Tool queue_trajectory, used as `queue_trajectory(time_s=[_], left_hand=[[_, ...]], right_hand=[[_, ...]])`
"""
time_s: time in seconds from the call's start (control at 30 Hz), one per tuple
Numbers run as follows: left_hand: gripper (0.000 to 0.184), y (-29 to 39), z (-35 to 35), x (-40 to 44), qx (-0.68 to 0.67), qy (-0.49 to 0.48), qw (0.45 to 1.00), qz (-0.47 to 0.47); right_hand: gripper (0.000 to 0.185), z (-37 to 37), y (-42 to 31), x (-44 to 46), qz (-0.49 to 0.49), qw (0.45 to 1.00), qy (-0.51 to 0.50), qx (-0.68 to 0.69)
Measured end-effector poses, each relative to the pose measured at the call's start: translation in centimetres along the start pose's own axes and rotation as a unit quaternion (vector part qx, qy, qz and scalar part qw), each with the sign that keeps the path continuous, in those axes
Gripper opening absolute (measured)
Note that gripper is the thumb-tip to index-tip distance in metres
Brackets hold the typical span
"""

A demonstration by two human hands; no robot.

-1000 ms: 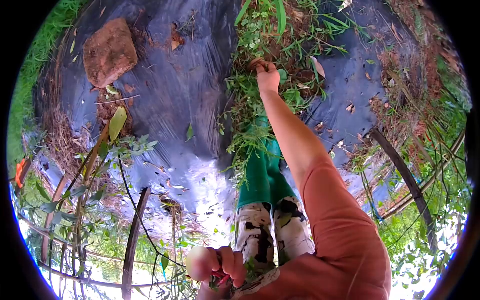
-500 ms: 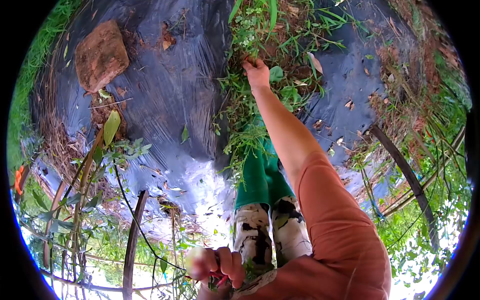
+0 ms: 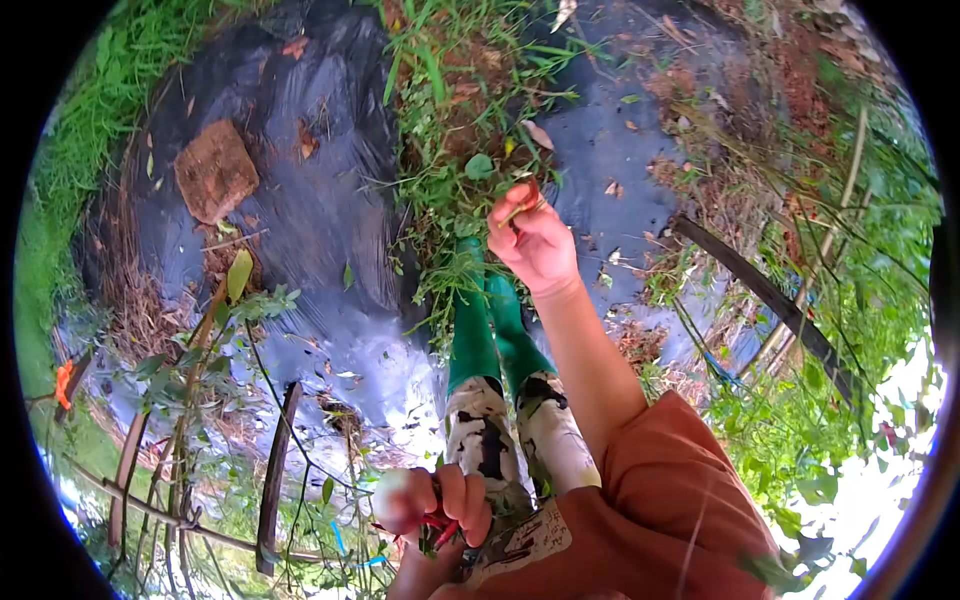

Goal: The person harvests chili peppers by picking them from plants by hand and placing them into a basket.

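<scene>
My right hand [image 3: 538, 245] is raised over the weedy strip, palm partly turned up. Its fingertips pinch a small reddish-brown item [image 3: 531, 192], possibly a pepper, with a thin greenish stem. Low in the view, close to my body, my left hand [image 3: 455, 505] is curled around several thin red peppers [image 3: 438, 530] with some green bits. Its thumb area is pale and blurred. Low green weeds [image 3: 440, 190] grow between two sheets of dark plastic [image 3: 330, 190], just beyond my green boots [image 3: 473, 335].
A brown stone block [image 3: 216, 171] lies on the left plastic. Leafy stems and wooden stakes [image 3: 280, 470] stand at the lower left. On the right, a dark stick [image 3: 765, 290] slants beside tangled branches. An orange marker [image 3: 64, 384] is at the far left.
My right hand has lifted from the weeds and come back toward my body, now with the reddish-brown item showing at its fingertips. The view has shifted; my left hand keeps its grip.
</scene>
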State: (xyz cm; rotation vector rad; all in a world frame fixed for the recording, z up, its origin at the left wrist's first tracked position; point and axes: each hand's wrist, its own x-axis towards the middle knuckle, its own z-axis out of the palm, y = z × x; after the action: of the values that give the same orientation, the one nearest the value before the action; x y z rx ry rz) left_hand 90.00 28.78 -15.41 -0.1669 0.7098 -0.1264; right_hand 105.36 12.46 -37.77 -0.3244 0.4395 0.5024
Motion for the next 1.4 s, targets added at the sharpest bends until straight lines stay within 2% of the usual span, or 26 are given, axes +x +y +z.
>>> queue_trajectory(time_s=[0.07, 0.17, 0.2, 0.23, 0.3, 0.43, 0.47, 0.63, 0.77, 0.83, 0.87, 0.9, 0.93, 0.97, 1.03, 1.1, 1.17, 1.23, 1.27, 1.33, 1.4], left_hand=[[0.035, -0.6, 1.0, -0.3, 0.013, -0.018, 1.0, -0.009], [0.035, -1.0, 1.9, -0.1, 0.042, -0.048, 0.998, -0.027], [0.035, -1.2, 1.8, 0.0, 0.044, -0.046, 0.998, -0.028], [0.035, -1.4, 1.8, -0.1, 0.046, -0.038, 0.998, -0.029], [0.035, -2.0, 2.2, -0.2, 0.046, 0.002, 0.999, -0.022], [0.033, -3.3, 2.6, -0.6, 0.036, -0.035, 0.997, -0.051], [0.033, -3.6, 3.1, -0.8, 0.015, -0.057, 0.996, -0.062], [0.034, -4.8, 8.0, -1.1, 0.08, -0.093, 0.987, -0.104], [0.034, -7.0, 13.0, -2.0, 0.114, -0.125, 0.972, -0.162], [0.034, -8.4, 15.3, -2.8, 0.114, -0.141, 0.965, -0.191], [0.034, -9.0, 16.4, -3.2, 0.119, -0.148, 0.959, -0.211], [0.035, -9.6, 17.4, -3.6, 0.127, -0.156, 0.952, -0.23], [0.035, -10.1, 18.2, -4.1, 0.124, -0.163, 0.947, -0.248], [0.035, -10.7, 19.1, -4.7, 0.129, -0.168, 0.943, -0.256], [0.035, -11.8, 21.0, -5.7, 0.152, -0.156, 0.937, -0.271], [0.034, -12.6, 22.4, -6.3, 0.162, -0.163, 0.927, -0.296], [0.034, -13.4, 23.6, -7.1, 0.178, -0.164, 0.92, -0.31], [0.034, -14.3, 24.7, -7.8, 0.193, -0.18, 0.909, -0.322], [0.034, -14.8, 25.2, -8.2, 0.197, -0.175, 0.909, -0.323], [0.034, -15.7, 26.2, -9.1, 0.212, -0.168, 0.908, -0.321], [0.035, -16.1, 26.7, -9.9, 0.211, -0.166, 0.908, -0.323]], right_hand=[[0.042, 2.1, -1.9, -0.6, -0.003, 0.999, -0.05, -0.011], [0.037, 3.0, -4.9, -0.7, -0.05, 0.998, -0.048, 0.006], [0.029, 2.8, -5.5, -1.0, -0.073, 0.997, -0.009, -0.002], [0.029, 2.4, -6.2, -1.3, -0.079, 0.997, -0.004, -0.002], [0.028, 2.4, -7.2, -2.3, -0.084, 0.989, 0.063, -0.105], [0.03, 5.0, -6.3, -6.1, -0.045, 0.941, 0.211, -0.262], [0.031, 5.8, -5.7, -7.1, -0.04, 0.941, 0.228, -0.248], [0.03, 10.7, -3.2, -12.4, 0.005, 0.96, 0.251, -0.124], [0.023, 14.3, -2.2, -18.9, 0.041, 0.964, 0.232, -0.123], [0.014, 16.3, -2.8, -22.5, 0.07, 0.966, 0.25, 0.005], [0.014, 17.6, -4.4, -24.7, 0.058, 0.969, 0.238, 0.044], [0.012, 18.2, -5.8, -26.6, 0.024, 0.987, 0.158, 0.029], [0.01, 19.8, -7.7, -28.5, 0.02, 0.991, 0.129, 0.04], [0.008, 21.4, -9.0, -30.2, 0.006, 0.989, 0.145, 0.029], [0.012, 27.3, -12.5, -32.5, -0.077, 0.957, 0.249, -0.124], [0.019, 27.7, -14.6, -32.9, -0.183, 0.929, 0.277, -0.162], [0.019, 27.2, -17.1, -31.5, -0.316, 0.894, 0.305, -0.085], [0.022, 23.8, -19.5, -28.8, -0.371, 0.849, 0.358, 0.114], [0.022, 23.3, -20.4, -28.3, -0.378, 0.851, 0.346, 0.119], [0.026, 23.3, -21.9, -27.3, -0.451, 0.801, 0.362, 0.153], [0.032, 24.6, -23.4, -27.7, -0.486, 0.79, 0.353, 0.126]])
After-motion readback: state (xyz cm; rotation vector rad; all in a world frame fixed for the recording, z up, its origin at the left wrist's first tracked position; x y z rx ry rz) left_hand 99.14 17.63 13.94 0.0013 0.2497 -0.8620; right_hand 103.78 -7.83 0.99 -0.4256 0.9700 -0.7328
